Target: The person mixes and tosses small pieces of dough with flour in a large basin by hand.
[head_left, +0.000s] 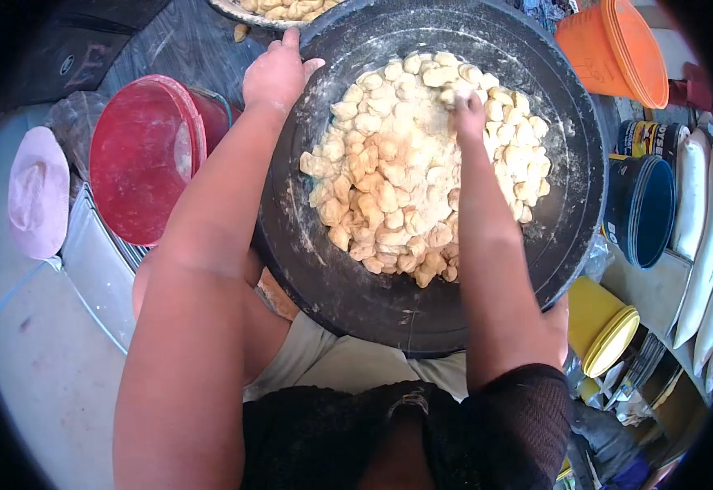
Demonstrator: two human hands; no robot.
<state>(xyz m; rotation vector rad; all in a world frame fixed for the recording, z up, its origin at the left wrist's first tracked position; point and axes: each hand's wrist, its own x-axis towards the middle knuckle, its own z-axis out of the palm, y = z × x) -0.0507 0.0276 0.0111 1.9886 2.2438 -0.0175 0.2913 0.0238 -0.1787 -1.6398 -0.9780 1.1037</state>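
A wide black basin (565, 212) rests on my lap, dusted with flour. A heap of pale, floury dough pieces (405, 175) fills its middle. My left hand (276, 72) grips the basin's far left rim. My right hand (468, 113) is pressed down into the far side of the heap, fingers closed among the dough pieces and partly buried in them.
A red bucket (140, 155) stands at the left beside a pink lid (38, 192). Orange buckets (618, 49) sit at top right, stacked blue bowls (642, 208) and yellow containers (606, 327) at the right. Another tray of dough pieces (279, 10) lies beyond the basin.
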